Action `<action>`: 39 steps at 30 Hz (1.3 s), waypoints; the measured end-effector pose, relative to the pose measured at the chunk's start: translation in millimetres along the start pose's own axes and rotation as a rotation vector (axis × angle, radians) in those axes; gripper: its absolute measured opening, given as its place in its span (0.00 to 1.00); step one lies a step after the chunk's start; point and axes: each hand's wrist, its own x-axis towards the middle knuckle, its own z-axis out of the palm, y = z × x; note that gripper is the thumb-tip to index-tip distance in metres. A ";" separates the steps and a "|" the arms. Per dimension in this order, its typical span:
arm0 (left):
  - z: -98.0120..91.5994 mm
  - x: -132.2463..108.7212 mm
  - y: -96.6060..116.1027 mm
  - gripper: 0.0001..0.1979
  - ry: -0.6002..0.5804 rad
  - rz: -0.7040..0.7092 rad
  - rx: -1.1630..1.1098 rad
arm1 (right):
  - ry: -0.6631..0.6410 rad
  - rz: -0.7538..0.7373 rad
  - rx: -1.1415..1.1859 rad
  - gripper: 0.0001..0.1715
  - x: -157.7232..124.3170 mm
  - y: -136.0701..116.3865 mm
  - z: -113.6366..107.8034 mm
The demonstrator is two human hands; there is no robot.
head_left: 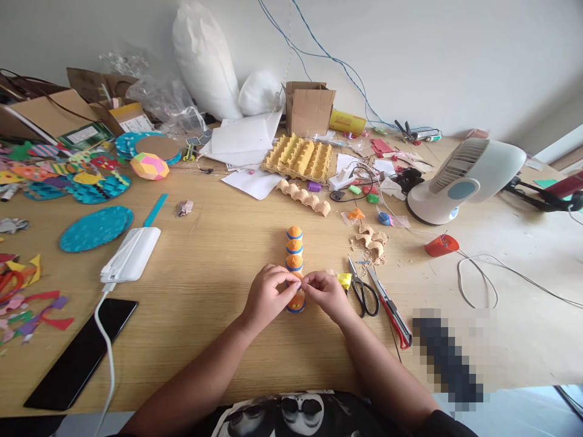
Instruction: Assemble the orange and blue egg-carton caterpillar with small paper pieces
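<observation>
An orange strip of egg-carton cups with blue bands [294, 263] lies lengthwise on the table in front of me. Over its near part, my left hand [272, 294] and my right hand [327, 294] meet with thumbs and forefingers pinched together. Whatever sits between the fingertips is too small to make out; a dark bluish speck shows there. Small yellow marks are visible on the nearest cup, below the fingers. The hands partly cover the cup behind it.
Black-handled scissors [363, 290] and a red utility knife [392, 312] lie right of my hands. Further right stand a red cup [441, 245] and a white fan [467, 176]. Left are a power bank [132, 255] and a phone [82, 355]. Egg cartons [298, 159] lie behind.
</observation>
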 end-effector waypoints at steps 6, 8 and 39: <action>-1.2 -0.3 0.9 0.04 -0.012 0.003 -0.010 | 0.000 -0.001 0.027 0.16 -0.5 1.1 0.3; -2.8 0.2 0.3 0.04 0.010 0.010 -0.005 | -0.006 0.005 0.033 0.15 -0.5 1.3 -0.1; 2.8 -2.2 -15.0 0.08 -0.056 -0.159 -0.065 | 0.135 -0.057 -0.308 0.06 1.6 2.9 13.3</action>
